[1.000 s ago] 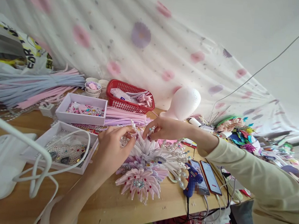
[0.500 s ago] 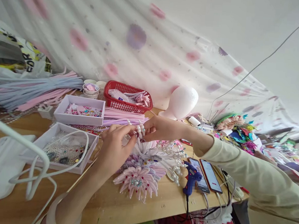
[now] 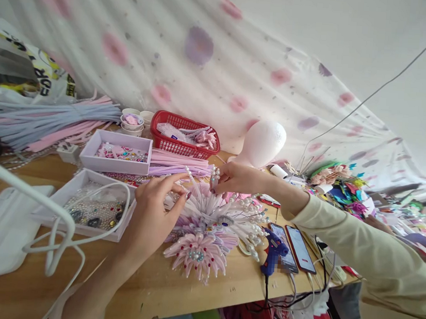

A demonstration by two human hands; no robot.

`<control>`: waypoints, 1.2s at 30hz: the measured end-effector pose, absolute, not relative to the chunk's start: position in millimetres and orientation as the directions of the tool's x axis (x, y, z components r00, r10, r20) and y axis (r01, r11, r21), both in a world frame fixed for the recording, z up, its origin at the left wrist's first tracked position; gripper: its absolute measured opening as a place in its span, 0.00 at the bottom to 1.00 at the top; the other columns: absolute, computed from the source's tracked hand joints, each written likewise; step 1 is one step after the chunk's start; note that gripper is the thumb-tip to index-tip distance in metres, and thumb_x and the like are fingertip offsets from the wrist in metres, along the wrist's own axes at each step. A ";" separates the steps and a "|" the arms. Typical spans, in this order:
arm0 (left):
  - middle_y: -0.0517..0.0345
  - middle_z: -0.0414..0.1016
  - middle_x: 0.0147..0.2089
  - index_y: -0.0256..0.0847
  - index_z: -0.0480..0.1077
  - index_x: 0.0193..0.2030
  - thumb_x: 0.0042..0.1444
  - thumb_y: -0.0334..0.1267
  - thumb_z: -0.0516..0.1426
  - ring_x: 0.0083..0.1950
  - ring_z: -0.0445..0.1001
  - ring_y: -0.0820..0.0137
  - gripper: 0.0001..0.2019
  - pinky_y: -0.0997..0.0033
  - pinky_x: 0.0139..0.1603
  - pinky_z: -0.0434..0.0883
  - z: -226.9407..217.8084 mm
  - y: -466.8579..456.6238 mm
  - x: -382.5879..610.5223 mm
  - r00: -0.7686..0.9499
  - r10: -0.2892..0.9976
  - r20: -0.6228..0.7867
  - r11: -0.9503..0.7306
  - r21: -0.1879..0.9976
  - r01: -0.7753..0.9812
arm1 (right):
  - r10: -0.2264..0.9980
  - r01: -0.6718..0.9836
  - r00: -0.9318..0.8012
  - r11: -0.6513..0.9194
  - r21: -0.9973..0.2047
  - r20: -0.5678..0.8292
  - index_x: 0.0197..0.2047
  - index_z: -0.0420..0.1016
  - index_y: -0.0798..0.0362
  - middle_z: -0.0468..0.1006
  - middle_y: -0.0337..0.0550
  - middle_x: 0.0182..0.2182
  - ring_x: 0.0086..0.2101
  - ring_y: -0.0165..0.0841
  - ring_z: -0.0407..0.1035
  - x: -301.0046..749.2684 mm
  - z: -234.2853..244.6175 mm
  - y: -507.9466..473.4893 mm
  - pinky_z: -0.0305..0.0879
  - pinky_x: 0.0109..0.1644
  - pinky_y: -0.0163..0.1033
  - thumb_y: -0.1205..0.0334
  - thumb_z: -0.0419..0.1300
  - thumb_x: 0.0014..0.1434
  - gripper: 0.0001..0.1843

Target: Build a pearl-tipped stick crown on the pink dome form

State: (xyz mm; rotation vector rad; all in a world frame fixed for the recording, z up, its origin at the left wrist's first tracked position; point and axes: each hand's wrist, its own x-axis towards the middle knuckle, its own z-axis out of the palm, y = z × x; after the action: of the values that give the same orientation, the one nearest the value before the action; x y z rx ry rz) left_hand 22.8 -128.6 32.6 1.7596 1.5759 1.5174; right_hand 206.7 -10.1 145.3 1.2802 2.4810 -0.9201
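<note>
My right hand [image 3: 233,178] pinches a short spray of white pearl beads [image 3: 214,180] above a pastel beaded flower headpiece [image 3: 208,227]. The headpiece lies on the table with pink, lilac and white petals. A large pink flower [image 3: 196,255] with red and turquoise gems faces the front, and pearl stems [image 3: 253,230] fan out at its right. My left hand [image 3: 161,202] hovers at the headpiece's left side, thumb and index finger apart. A thin pearl-tipped stem [image 3: 189,174] stands by its fingertips; whether they touch it is unclear.
White boxes hold gems [image 3: 116,165] and loose beads [image 3: 84,228]. Behind are a red basket [image 3: 182,150], fuzzy stems [image 3: 51,119] and a white foam head [image 3: 265,141]. A blue glue gun [image 3: 272,253] and phones [image 3: 300,248] with cables lie right; a white cable [image 3: 63,217] loops left.
My hands have drawn apart. The left has opened and shifted slightly left, while the right has moved a little right, still holding the pearl spray.
</note>
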 end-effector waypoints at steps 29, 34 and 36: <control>0.60 0.80 0.37 0.45 0.74 0.37 0.60 0.28 0.57 0.50 0.73 0.61 0.07 0.52 0.54 0.64 26.6 -132.5 21.1 -0.073 0.763 0.643 -0.545 0.699 0.464 | 0.313 0.853 -0.404 0.469 -0.230 -0.860 0.39 0.81 0.55 0.84 0.41 0.30 0.21 0.26 0.70 144.3 174.3 27.7 0.58 0.21 0.31 0.59 0.69 0.52 0.12; 0.60 0.79 0.37 0.46 0.74 0.37 0.61 0.29 0.58 0.50 0.73 0.61 0.07 0.51 0.55 0.64 24.2 -134.3 19.8 -0.077 0.768 0.636 -0.536 0.703 0.468 | 0.191 0.916 -0.344 0.282 -0.284 -0.919 0.43 0.82 0.53 0.85 0.44 0.33 0.16 0.25 0.64 141.3 175.9 36.8 0.54 0.20 0.34 0.54 0.71 0.51 0.17; 0.60 0.79 0.37 0.46 0.74 0.37 0.61 0.29 0.57 0.49 0.73 0.61 0.07 0.50 0.56 0.63 22.9 -134.6 20.2 -0.083 0.771 0.632 -0.533 0.710 0.460 | 0.141 0.917 -0.334 0.276 -0.287 -0.932 0.45 0.81 0.53 0.85 0.44 0.34 0.16 0.24 0.63 143.9 174.9 42.9 0.53 0.20 0.34 0.52 0.69 0.53 0.19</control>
State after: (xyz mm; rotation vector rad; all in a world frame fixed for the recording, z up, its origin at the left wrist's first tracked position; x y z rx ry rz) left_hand 20.2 -134.6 22.9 1.9208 1.3424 1.6540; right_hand 143.9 42.9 174.9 0.9780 1.6926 -1.1433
